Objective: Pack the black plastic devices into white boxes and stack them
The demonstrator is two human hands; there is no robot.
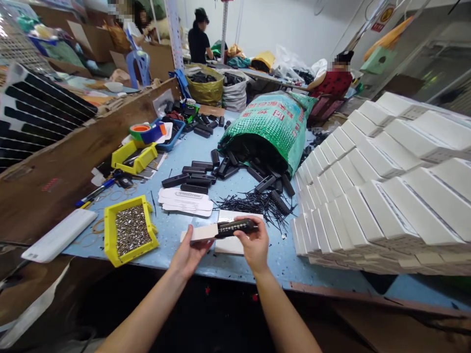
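Observation:
My left hand [190, 251] grips the near end of a narrow white box [199, 233] above the front edge of the blue table [184, 206]. Fingers of my right hand [253, 243] are closed round a long black device with small buttons [235, 227], whose left end meets the open end of the white box. Beneath my hands lies a flat white sheet [228, 245]. A stack of white flat cards [186, 201] lies just beyond, and a heap of thin black ties [253, 203] spreads to the right of it.
A yellow tray of small metal screws [130, 229] sits to the left, a white box [59, 235] beside it. Rows of stacked white boxes [379, 186] fill the right. A green sack [272, 127] spills black devices [195, 177]. Other people work at the back.

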